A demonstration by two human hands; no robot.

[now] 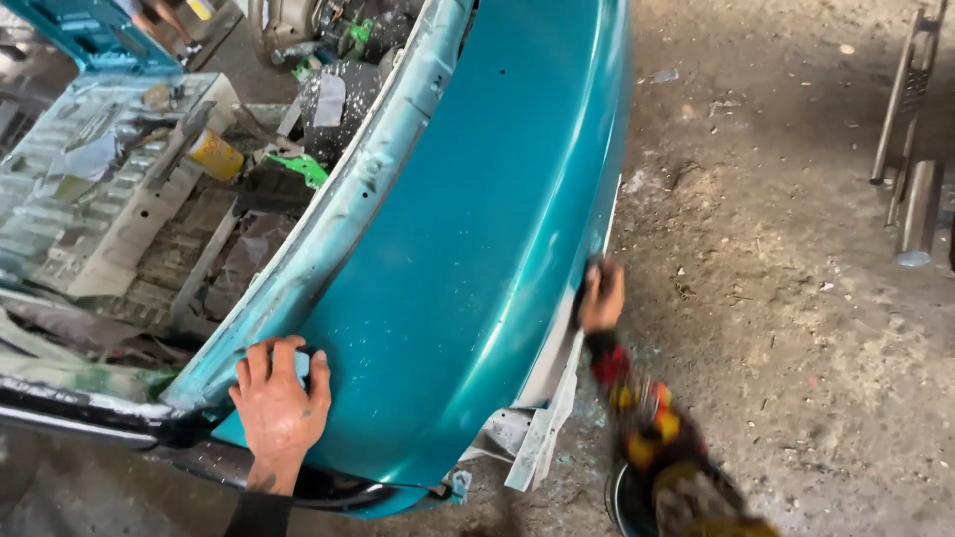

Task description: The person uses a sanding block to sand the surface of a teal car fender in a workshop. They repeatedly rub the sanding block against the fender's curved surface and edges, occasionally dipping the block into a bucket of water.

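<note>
A teal car body panel [468, 229] runs from the top centre down to the lower middle, glossy and speckled with dust. My left hand [281, 398] rests flat on its lower end, fingers spread over the pale sanded edge [338, 229]. My right hand [600, 296], in a red, yellow and black patterned sleeve, is blurred and pressed against the panel's right edge, shut on a small dark pad; what the pad is I cannot tell.
Bare car floor metal [99, 189] with a yellow can [214, 155] and green scraps [303, 169] lies to the left. Dirt ground [786, 298] spreads to the right, with metal bars [910, 89] at the far right. A dark round container [622, 502] sits below my right arm.
</note>
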